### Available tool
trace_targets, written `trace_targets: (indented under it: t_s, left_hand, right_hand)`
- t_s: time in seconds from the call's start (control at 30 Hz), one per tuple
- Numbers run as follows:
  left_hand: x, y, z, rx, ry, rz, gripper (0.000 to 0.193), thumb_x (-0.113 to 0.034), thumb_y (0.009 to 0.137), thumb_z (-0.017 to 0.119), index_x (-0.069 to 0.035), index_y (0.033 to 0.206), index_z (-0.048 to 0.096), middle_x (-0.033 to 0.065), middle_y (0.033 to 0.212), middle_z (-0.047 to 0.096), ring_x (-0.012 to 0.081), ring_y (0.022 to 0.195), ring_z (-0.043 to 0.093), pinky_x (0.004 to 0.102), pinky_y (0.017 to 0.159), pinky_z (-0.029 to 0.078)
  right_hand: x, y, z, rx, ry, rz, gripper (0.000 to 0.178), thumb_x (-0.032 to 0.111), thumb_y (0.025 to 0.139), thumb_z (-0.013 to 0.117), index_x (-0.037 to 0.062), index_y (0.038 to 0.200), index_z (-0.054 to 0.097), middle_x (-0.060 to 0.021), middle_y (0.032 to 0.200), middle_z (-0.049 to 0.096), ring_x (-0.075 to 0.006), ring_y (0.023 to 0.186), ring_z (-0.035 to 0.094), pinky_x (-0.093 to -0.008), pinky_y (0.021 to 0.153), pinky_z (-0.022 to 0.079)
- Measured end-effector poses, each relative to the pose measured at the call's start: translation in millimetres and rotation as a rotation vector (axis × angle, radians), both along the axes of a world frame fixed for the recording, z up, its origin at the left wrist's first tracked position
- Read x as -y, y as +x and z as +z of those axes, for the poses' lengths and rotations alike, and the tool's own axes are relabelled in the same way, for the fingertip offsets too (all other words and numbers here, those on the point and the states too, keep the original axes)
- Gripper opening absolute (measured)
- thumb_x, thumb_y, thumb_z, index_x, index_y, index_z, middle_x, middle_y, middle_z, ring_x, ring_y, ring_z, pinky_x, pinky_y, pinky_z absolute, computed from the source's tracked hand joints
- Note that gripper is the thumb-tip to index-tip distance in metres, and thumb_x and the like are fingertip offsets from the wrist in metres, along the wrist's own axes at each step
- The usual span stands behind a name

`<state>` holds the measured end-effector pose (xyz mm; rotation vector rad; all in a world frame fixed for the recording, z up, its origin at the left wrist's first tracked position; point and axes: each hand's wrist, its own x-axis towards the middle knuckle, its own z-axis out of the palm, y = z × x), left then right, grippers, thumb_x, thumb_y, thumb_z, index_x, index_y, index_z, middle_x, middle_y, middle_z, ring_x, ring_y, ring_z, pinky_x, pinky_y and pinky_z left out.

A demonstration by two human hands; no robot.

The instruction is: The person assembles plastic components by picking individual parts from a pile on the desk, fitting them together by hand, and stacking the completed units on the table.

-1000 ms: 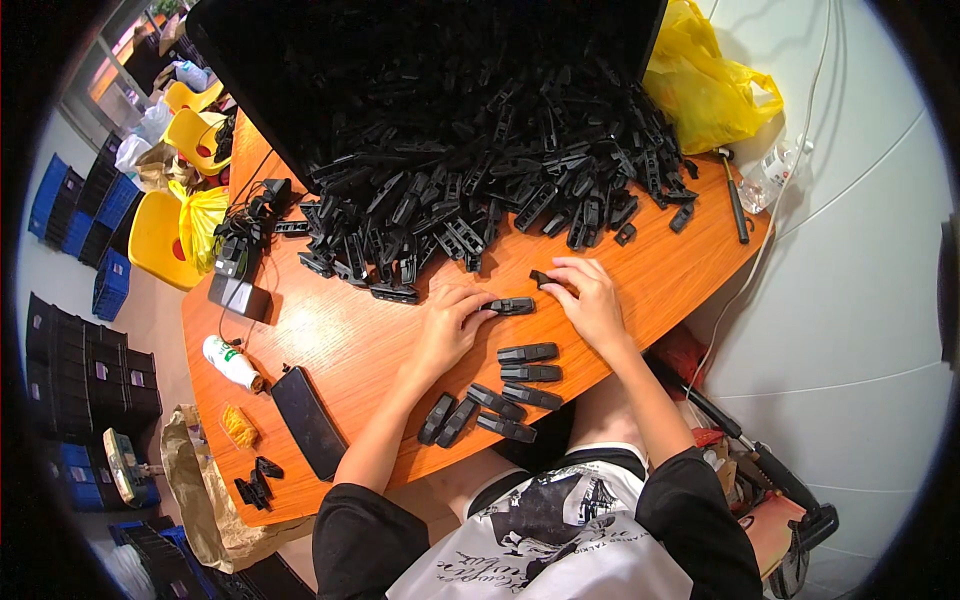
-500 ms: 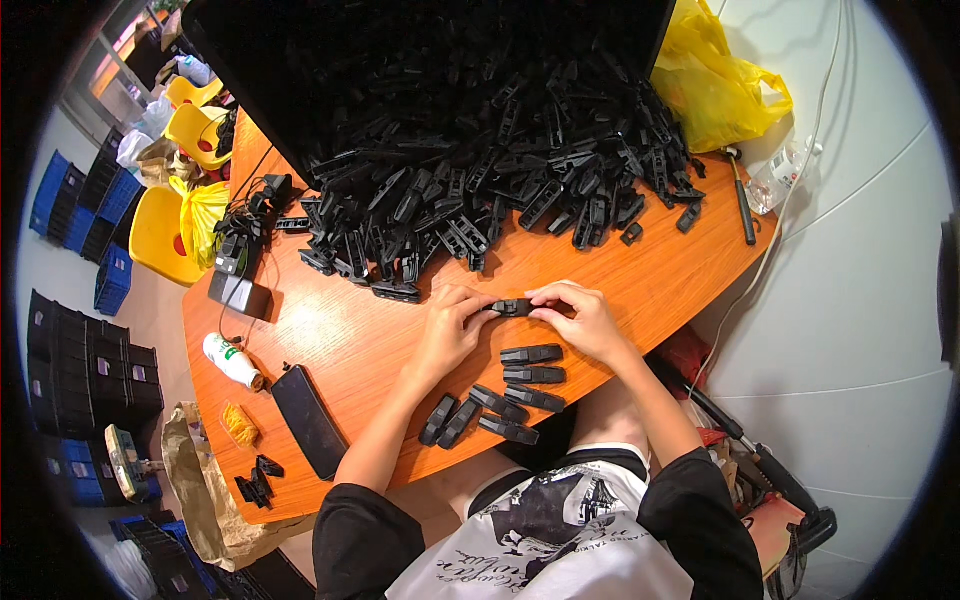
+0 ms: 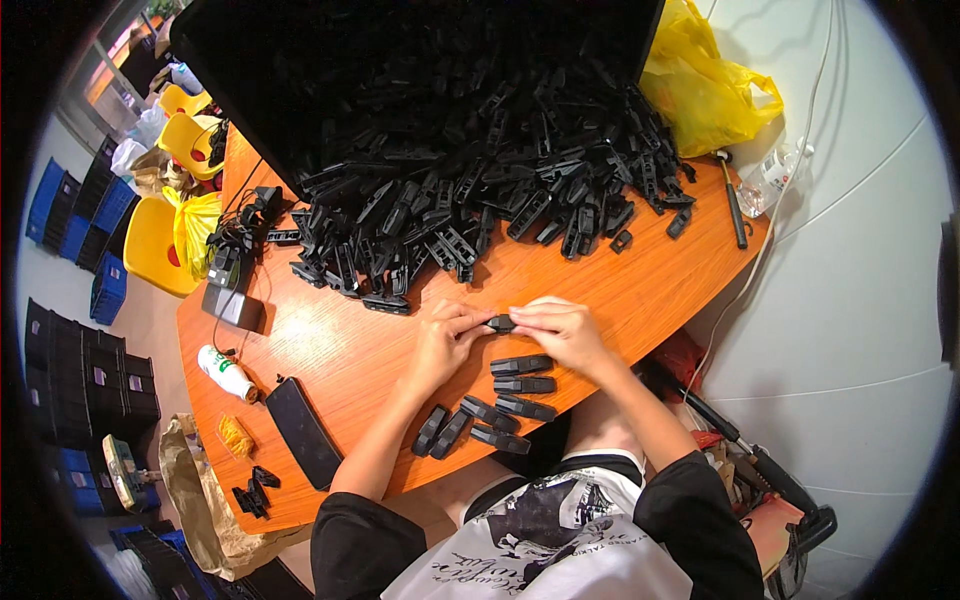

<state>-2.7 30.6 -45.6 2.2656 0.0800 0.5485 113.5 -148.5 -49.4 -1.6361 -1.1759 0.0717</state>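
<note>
Both hands meet over the orange wooden table (image 3: 330, 350) on one small black plastic part (image 3: 501, 323). My left hand (image 3: 447, 338) grips its left end and my right hand (image 3: 562, 328) grips its right end. Just below the hands lie several finished black parts (image 3: 521, 365) in a short row, and a few more (image 3: 440, 431) sit near the table's front edge. A big heap of the same black parts (image 3: 480, 200) covers the far half of the table.
A yellow plastic bag (image 3: 705, 85), a clear bottle (image 3: 765, 180) and a dark tool (image 3: 735, 212) sit at the far right. At the left are a black phone-like slab (image 3: 302, 431), a white bottle (image 3: 226, 372), cables (image 3: 235, 250), yellow chairs (image 3: 165, 240) and stacked crates (image 3: 90, 380).
My right hand moved left with a small piece and joined the left hand; both now press on the same black part between them.
</note>
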Motion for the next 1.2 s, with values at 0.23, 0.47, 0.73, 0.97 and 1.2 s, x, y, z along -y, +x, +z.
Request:
trace_targets:
  t_s: [0.23,0.47,0.73,0.97,1.2]
  left_hand:
    - [-1.7,-1.4,2.8,-0.049,-0.024,-0.036,0.022,-0.008,0.073,0.074,-0.004,0.095,0.071,0.0102,0.083,0.064,0.0263,0.078,0.056,0.0347,0.073,0.047]
    - [4.1,-5.6,44.3,-0.329,0.0,-0.322,0.022,-0.01,0.075,0.073,-0.003,0.096,0.071,0.0127,0.097,0.065,0.0281,0.095,0.06,0.0344,0.083,0.049]
    - [6.7,-4.4,29.0,-0.038,-0.064,-0.178,0.032,-0.011,0.082,0.068,-0.006,0.113,0.064,0.0117,0.105,0.06,0.0275,0.095,0.058,0.0361,0.083,0.048]
    - [13.0,-1.3,15.8,0.001,0.206,-0.098,0.035,-0.013,0.079,0.069,-0.008,0.114,0.064,0.0094,0.113,0.057,0.0262,0.095,0.056,0.0366,0.083,0.047]
    - [16.5,-3.9,22.7,-0.109,0.246,0.023,0.02,-0.018,0.079,0.07,-0.004,0.093,0.065,0.01,0.086,0.058,0.0276,0.082,0.056,0.0366,0.07,0.048]
  right_hand:
    - [-2.6,11.8,15.1,0.135,-0.109,-0.27,0.013,0.013,0.075,0.075,0.0062,0.086,0.073,-0.0072,0.087,0.067,-0.0209,0.08,0.064,-0.0314,0.074,0.054]
    - [-1.3,59.3,0.7,0.34,-0.347,-0.684,0.038,0.026,0.081,0.07,0.007,0.109,0.052,-0.0147,0.101,0.052,-0.0326,0.081,0.06,-0.0423,0.067,0.051]
    - [23.3,31.0,3.5,-0.438,0.001,-0.451,0.025,0.017,0.093,0.058,-0.004,0.105,0.063,-0.0049,0.075,0.064,-0.0072,0.062,0.057,-0.0199,0.057,0.047]
    - [13.2,11.6,27.6,-0.348,-0.233,-0.331,0.031,0.024,0.09,0.062,-0.0053,0.1,0.062,-0.0115,0.091,0.061,-0.0159,0.061,0.061,-0.0264,0.055,0.049]
    - [9.4,74.1,7.2,0.289,-0.416,-0.826,0.038,0.027,0.081,0.07,0.0033,0.101,0.047,-0.0163,0.093,0.059,-0.0361,0.088,0.058,-0.0444,0.07,0.049]
